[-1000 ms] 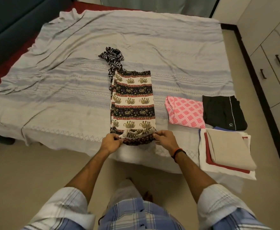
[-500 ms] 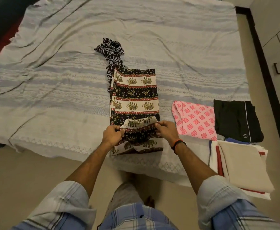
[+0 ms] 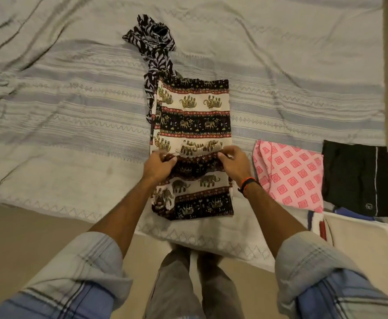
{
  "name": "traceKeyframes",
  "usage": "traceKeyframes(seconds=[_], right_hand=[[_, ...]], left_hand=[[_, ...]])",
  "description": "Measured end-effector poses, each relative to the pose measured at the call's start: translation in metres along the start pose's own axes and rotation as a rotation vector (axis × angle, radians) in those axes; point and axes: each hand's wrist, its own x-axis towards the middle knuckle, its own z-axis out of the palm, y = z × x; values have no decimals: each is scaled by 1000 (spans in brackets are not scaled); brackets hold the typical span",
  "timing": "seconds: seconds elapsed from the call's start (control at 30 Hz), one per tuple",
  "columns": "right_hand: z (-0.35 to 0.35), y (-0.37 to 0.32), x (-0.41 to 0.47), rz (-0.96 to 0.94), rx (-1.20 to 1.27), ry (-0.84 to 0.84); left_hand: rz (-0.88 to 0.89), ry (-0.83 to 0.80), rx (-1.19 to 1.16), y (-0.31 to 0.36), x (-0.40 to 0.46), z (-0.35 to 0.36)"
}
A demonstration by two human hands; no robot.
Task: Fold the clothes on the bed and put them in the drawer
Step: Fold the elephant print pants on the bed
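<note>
Your left hand (image 3: 159,165) and right hand (image 3: 233,164) each pinch the turned-up edge of the elephant-print trousers (image 3: 194,125), fingers curled on cloth; the trousers lie flat near the bed (image 3: 73,116) edge, beside the folded pink cloth (image 3: 287,176)

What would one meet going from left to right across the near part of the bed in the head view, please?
Left hand → elephant-print garment → right hand → pink patterned cloth → black shorts.

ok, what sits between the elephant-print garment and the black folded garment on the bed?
The pink folded cloth lies between the elephant-print garment and the black garment, with a strip of bare bedsheet beside it. Head view.
</note>
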Motion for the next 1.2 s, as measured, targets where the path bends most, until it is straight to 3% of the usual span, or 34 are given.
traceKeyframes(seconds=[0.2, 0.5, 0.8, 0.93, 1.07, 1.2], right_hand=[[21, 20, 0, -14, -177, -155], [50, 95, -5, 98, -383, -355], [66, 154, -26, 106, -556, -128], [70, 156, -30, 244, -632, 23], [60, 172, -25, 362, -405, 28], [48, 183, -19, 434, -360, 47]], left_hand=[[29, -76, 191, -12, -5, 21], [-133, -168, 347, -85, -5, 46], [-125, -203, 425, -136, -2, 52], [-116, -181, 442, -146, -6, 48], [-158, -118, 334, -154, -9, 40], [-282, 69, 270, -164, -9, 29]])
